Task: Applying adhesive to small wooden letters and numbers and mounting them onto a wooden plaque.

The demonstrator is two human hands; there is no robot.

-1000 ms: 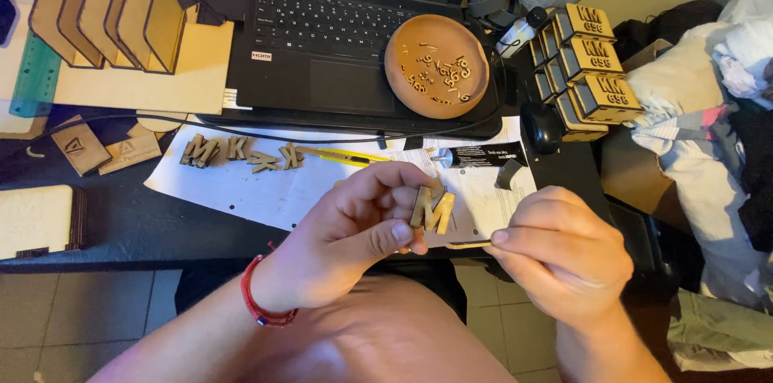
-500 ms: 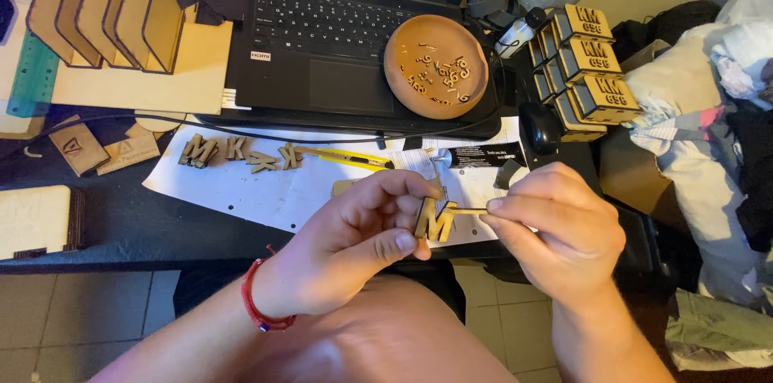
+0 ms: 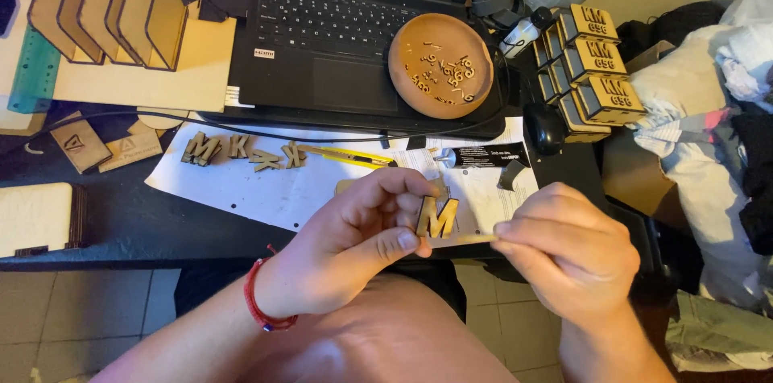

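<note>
Over desk: left hand (image 3: pixel 354 250) pinching wooden letter (image 3: pixel 437 218).

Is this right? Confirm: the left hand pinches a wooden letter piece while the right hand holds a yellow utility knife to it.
Not quite. The head view shows the right hand holding a thin wooden stick to the letter piece pinched by the left hand; the yellow utility knife lies on the paper.

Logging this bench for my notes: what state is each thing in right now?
Wooden letter: upright, pinched in left hand.
Thin stick: held by right hand, tip at the letter.
Laptop: open, screen lit.
Glue tube: lying flat on the paper.
Dish: holding small cutouts.
</note>
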